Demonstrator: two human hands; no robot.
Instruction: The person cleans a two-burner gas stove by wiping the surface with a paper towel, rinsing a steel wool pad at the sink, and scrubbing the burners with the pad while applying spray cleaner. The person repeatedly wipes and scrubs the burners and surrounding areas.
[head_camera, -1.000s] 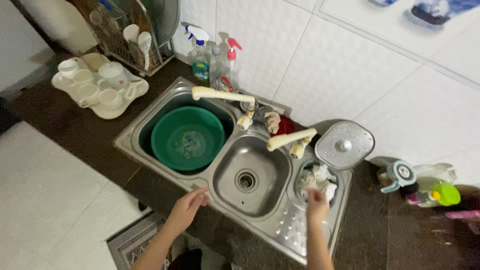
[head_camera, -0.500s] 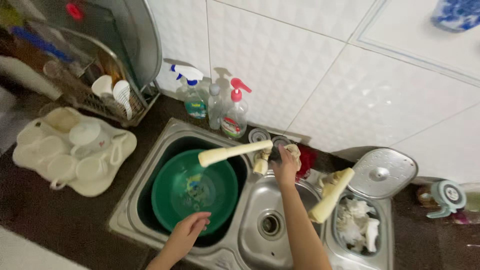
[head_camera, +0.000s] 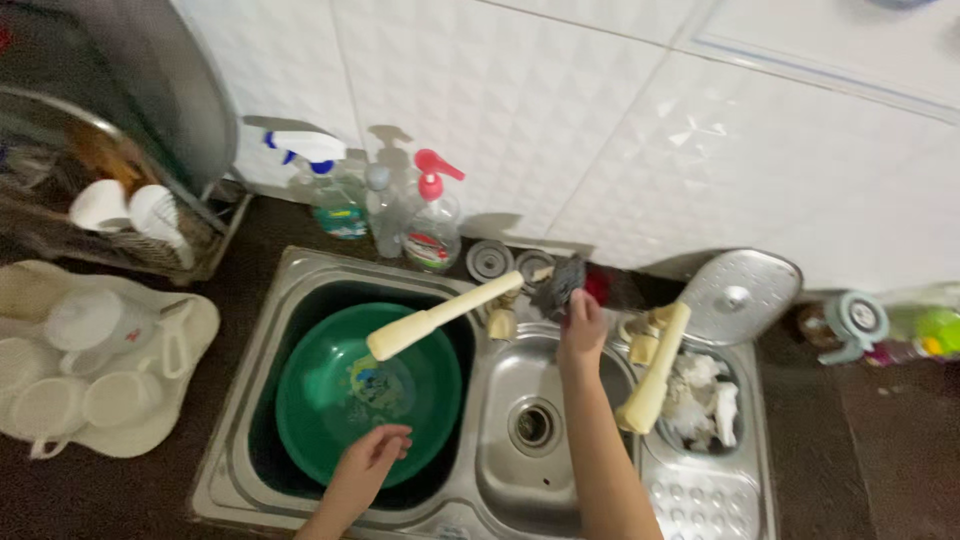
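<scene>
Right hand (head_camera: 583, 322) up by a dark scrubber (head_camera: 558, 284), fingers hidden, grip unclear. Left hand (head_camera: 371, 458) open over green bowl (head_camera: 300, 400). Three spray bottles (head_camera: 432, 222) with colourful labels along the wall.

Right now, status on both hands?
Right hand on dark scrubber behind sink. Left hand open over green basin. Cream tap overhead.

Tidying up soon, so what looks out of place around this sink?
The metal lid leans tilted against the wall tiles behind the small right compartment, which is heaped with white scraps. Nothing looks spilled or broken.
</scene>
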